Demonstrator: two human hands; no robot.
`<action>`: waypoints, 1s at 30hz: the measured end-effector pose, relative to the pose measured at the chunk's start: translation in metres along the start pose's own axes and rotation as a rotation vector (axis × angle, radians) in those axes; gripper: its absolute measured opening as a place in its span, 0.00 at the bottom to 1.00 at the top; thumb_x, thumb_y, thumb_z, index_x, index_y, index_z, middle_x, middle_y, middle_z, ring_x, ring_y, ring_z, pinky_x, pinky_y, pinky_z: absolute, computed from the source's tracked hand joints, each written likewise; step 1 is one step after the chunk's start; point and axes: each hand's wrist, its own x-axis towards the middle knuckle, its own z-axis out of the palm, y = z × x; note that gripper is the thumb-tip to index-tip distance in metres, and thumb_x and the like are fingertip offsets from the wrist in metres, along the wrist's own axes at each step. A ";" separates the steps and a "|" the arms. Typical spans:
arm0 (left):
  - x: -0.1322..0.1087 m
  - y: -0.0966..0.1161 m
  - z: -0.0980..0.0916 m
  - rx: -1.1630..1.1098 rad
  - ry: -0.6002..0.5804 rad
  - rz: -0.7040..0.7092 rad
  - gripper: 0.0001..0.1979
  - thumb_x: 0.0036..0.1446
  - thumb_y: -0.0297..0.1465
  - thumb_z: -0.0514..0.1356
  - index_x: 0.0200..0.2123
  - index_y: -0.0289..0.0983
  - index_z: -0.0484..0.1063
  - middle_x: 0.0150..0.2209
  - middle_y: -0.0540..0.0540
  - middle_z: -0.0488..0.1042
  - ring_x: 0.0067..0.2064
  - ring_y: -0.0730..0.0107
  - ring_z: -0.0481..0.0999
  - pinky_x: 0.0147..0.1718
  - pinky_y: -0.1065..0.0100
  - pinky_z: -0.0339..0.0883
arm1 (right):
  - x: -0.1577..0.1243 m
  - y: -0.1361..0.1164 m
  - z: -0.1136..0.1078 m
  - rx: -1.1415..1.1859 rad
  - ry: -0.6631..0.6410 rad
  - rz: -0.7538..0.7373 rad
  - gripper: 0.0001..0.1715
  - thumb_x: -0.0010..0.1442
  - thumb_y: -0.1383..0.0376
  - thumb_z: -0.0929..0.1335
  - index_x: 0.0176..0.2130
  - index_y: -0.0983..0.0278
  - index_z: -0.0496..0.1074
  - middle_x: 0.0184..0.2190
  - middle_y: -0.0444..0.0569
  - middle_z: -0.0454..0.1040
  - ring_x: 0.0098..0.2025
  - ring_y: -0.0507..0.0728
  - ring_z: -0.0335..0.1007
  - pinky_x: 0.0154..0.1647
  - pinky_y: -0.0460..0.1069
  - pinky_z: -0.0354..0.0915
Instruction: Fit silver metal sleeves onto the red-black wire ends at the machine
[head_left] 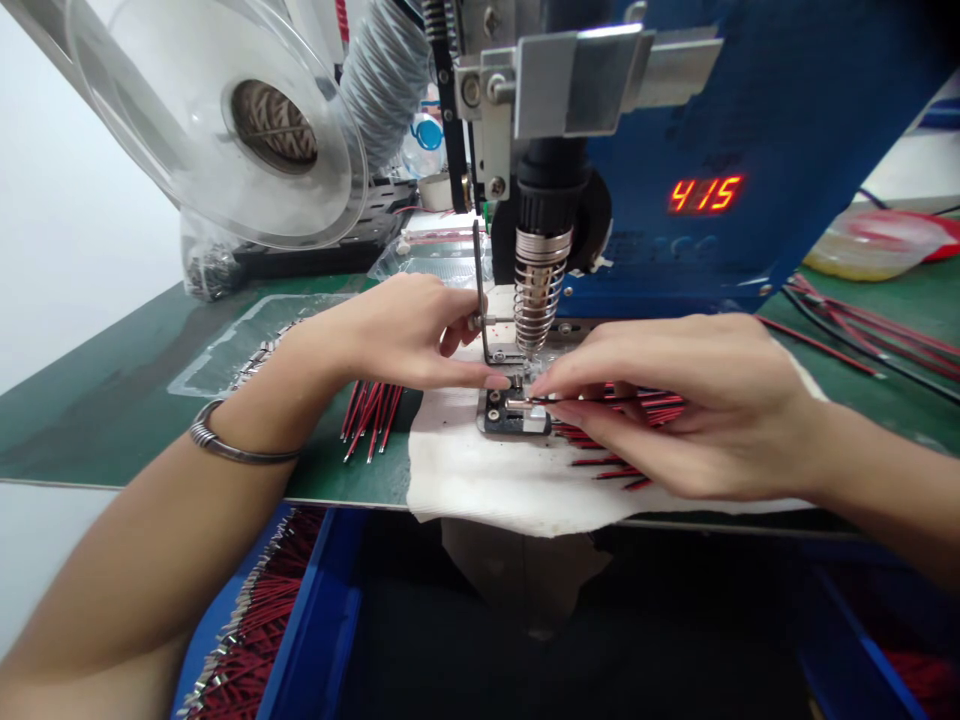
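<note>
My right hand [697, 400] pinches a thin red-and-black wire [551, 401] between thumb and forefinger. The wire's tip is close to a small metal connector [517, 405] on the black fixture [514, 424]; whether they touch I cannot tell. From the other side reaches my left hand [412, 330], its thumb stretched out to the fixture's edge and its other fingers curled beside an upright metal bracket [478, 270]. No object shows between its thumb and fingers. Just above both hands hangs the soldering head with a coil spring [541, 290].
A blue machine [675, 120] with a lit display stands behind. Red-and-black wires [371, 415] lie left of the white cloth [450, 470], with more under my right hand. A clear fume hood [187, 120] overhangs the left. Below the edge, a blue bin [330, 600] holds wired connectors.
</note>
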 end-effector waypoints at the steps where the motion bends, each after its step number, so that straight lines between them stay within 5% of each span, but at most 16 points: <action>1: 0.000 0.000 0.000 -0.004 -0.001 -0.002 0.25 0.57 0.57 0.61 0.29 0.40 0.68 0.25 0.48 0.74 0.24 0.68 0.69 0.27 0.64 0.57 | 0.000 0.000 0.000 0.005 0.001 0.000 0.09 0.70 0.73 0.69 0.44 0.61 0.78 0.37 0.44 0.84 0.33 0.50 0.79 0.38 0.45 0.74; 30: 0.000 -0.002 0.001 -0.007 -0.001 -0.001 0.26 0.57 0.57 0.61 0.30 0.39 0.69 0.26 0.47 0.74 0.25 0.69 0.68 0.28 0.64 0.57 | -0.001 0.001 0.001 0.022 0.001 -0.012 0.09 0.68 0.74 0.70 0.45 0.63 0.78 0.36 0.45 0.83 0.32 0.50 0.78 0.36 0.44 0.72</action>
